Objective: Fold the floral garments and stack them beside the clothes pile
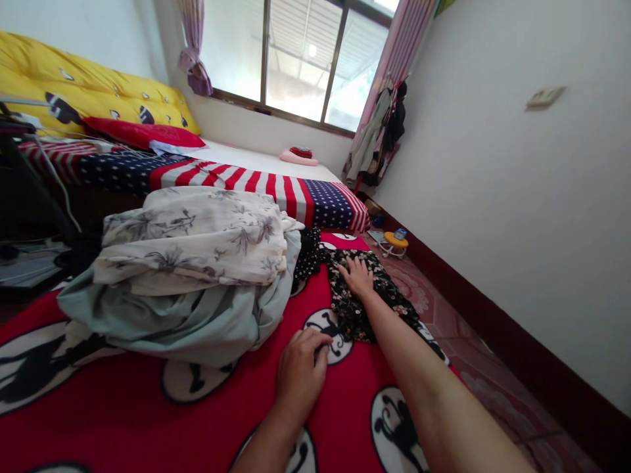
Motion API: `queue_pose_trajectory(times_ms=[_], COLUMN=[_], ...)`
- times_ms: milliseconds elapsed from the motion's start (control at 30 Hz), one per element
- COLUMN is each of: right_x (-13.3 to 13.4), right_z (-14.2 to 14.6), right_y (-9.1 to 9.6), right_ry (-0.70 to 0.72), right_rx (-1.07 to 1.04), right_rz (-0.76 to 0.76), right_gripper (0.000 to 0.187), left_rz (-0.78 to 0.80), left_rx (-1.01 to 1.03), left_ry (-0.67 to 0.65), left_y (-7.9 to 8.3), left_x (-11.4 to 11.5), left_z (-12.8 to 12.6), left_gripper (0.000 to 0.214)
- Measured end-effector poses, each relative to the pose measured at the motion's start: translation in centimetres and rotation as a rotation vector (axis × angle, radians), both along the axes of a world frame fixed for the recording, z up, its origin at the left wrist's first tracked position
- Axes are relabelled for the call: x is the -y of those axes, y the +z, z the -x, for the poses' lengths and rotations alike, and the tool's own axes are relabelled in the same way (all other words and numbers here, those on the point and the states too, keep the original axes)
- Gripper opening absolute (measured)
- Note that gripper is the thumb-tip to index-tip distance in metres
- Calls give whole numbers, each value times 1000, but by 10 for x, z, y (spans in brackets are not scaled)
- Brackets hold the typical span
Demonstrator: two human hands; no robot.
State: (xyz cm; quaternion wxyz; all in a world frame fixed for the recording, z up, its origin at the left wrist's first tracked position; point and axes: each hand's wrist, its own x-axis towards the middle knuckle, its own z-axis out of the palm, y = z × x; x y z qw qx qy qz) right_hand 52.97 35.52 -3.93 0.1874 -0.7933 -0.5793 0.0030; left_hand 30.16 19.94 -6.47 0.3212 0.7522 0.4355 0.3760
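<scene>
A black garment with a small flower print (389, 292) lies spread flat near the right edge of the red blanket (197, 420). My right hand (358, 278) rests on its upper part, palm down with the fingers spread. Closer to me, my left hand (302, 364) is over the blanket, its fingers loosely bent and the thumb apart, with nothing visible in it. To its left sits a pile of clothes: a cream cloth with grey plant prints (211, 240) on top of a pale green cloth (197, 325). Black dotted fabric (309, 253) sticks out from the pile's right side.
Beyond the pile stands a bed with a stars-and-stripes cover (261, 190), a red pillow (142, 133) and a yellow cushion (98, 85). Clothes (377, 131) hang by the window. A small yellow stool (395, 240) stands on the tiled floor along the right wall.
</scene>
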Motion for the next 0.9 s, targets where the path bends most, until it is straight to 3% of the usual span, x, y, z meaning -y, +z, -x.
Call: queue_pose_trajectory(times_ms=[167, 233, 333, 500, 633, 833, 900], right_x=[5, 15, 51, 118, 128, 134, 141], right_z=[-10, -4, 12, 41, 48, 42, 40], right_y=[11, 19, 25, 10, 2, 12, 9], right_ry=[52, 94, 153, 361, 417, 580, 528], right_rx=[-17, -9, 13, 131, 194, 140, 197], right_rz=[114, 54, -102, -308, -238, -171, -182], right_gripper=[62, 49, 33, 25, 14, 21, 38], left_rz=[-18, -18, -18, -23, -24, -32, -35], left_rx=[-2, 1, 9, -4, -26, -32, -37], left_ry=[-4, -3, -8, -3, 1, -3, -4], left_y=[-2, -2, -2, -1, -3, -4, -4], left_x=[-1, -1, -1, -1, -2, -2, -2], left_z=[1, 1, 1, 0, 1, 1, 1], left_gripper=[23, 24, 24, 24, 23, 23, 24])
